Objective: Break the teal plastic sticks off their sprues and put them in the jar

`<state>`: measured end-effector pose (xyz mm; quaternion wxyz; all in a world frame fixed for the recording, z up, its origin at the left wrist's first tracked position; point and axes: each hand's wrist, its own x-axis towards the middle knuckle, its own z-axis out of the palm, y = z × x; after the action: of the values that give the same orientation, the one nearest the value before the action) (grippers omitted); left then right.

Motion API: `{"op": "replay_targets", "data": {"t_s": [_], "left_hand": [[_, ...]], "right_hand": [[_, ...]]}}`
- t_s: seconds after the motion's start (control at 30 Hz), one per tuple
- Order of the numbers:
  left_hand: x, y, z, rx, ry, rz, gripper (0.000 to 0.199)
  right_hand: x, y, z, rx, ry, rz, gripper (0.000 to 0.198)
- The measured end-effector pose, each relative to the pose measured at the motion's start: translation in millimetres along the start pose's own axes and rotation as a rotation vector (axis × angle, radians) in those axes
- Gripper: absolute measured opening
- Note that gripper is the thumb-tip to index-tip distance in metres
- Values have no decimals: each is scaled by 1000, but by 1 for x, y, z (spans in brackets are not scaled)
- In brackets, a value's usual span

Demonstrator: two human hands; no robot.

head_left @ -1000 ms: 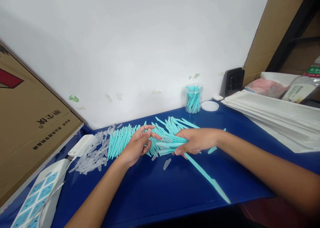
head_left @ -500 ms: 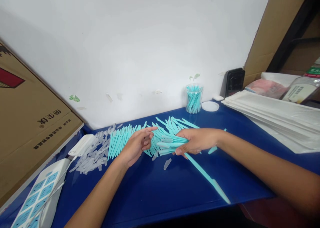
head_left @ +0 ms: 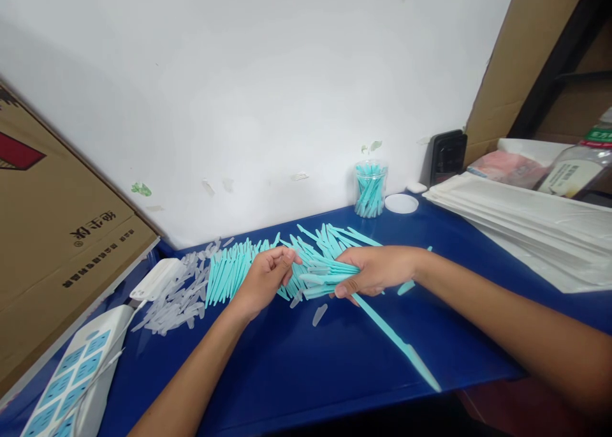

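Observation:
My right hand (head_left: 375, 268) is closed around a bundle of turquoise eyebrow razors (head_left: 329, 276), their ends fanning out to the left. One more razor (head_left: 396, 341) sticks out from under that hand toward the table's front edge. My left hand (head_left: 270, 272) is just left of the bundle, thumb and fingertips pinched together; whatever lies between them is too small to make out. Behind and beside it spreads a row of turquoise razors (head_left: 229, 271), partly covered by the hand. Clear blade caps (head_left: 179, 303) lie heaped at the left, and a single cap (head_left: 319, 314) rests below the bundle.
A clear jar (head_left: 370, 191) full of turquoise razors stands by the wall, beside a round white lid (head_left: 401, 203). White bags (head_left: 516, 226) are stacked at the right. On the left are a power strip (head_left: 71, 379), a white charger (head_left: 155, 279) and a cardboard box (head_left: 62, 233).
My left hand's pointing index finger has curled in, so its fingertips now meet the thumb. My right hand and its bundle of eyebrow razors have stayed nearly in place.

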<state>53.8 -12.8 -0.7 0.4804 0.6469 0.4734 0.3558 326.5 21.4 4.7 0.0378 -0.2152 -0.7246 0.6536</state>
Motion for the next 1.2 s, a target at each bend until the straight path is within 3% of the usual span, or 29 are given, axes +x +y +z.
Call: {"op": "replay_targets", "data": {"t_s": [0.37, 0.77, 1.2], "left_hand": [[-2, 5, 3, -61, -12, -22, 43], [-4, 11, 7, 73, 123, 250, 23], [-3, 9, 8, -3, 89, 239, 19]], "right_hand": [[0, -2, 1, -13, 1, 9, 43], [1, 3, 0, 15, -20, 25, 41], [1, 3, 2, 141, -45, 58, 40]]}}
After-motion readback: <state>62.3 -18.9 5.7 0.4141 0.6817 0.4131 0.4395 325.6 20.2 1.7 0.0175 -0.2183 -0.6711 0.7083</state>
